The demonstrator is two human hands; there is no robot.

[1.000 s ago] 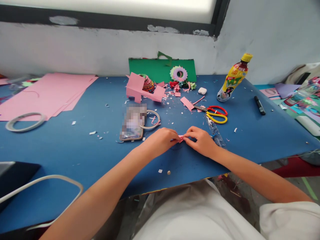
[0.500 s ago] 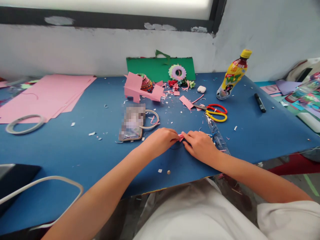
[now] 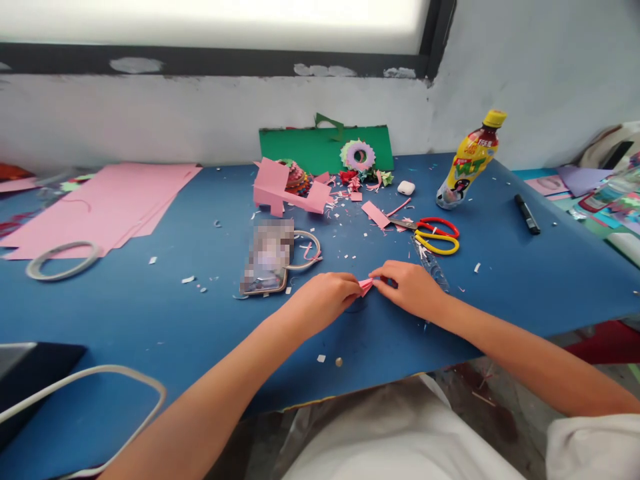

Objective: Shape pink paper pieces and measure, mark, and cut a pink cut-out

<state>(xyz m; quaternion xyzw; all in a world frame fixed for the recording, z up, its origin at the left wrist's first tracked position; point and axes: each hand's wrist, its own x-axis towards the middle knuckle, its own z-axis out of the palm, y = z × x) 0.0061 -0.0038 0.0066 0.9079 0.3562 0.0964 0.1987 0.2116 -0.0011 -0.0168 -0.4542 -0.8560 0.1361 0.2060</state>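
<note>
A small folded pink paper piece (image 3: pixel 366 287) is held between my two hands, just above the blue table (image 3: pixel 210 340). My left hand (image 3: pixel 333 297) pinches its left side with closed fingers. At its right end, my right hand (image 3: pixel 406 287) grips the tip between thumb and fingers. Beyond the right hand lie scissors (image 3: pixel 436 235) with red and yellow handles, their blades by a pink paper strip (image 3: pixel 376 215). A clear ruler (image 3: pixel 434 268) is partly hidden by my right hand. Left of my hands lies a phone (image 3: pixel 270 257) with a ring-shaped cable.
Large pink sheets (image 3: pixel 115 200) and a pale ring (image 3: pixel 63 261) are at the left. Cut pink card (image 3: pixel 287 190) and a ruffled paper ring (image 3: pixel 358 157) stand near a green board (image 3: pixel 295 147). A bottle (image 3: pixel 470 160), an earphone case (image 3: pixel 406 188) and a black marker (image 3: pixel 527 214) are farther right.
The view has tilted slightly upward. My right fingers have shifted to the pink piece's right end, and more of its folded shape now shows between my hands.
</note>
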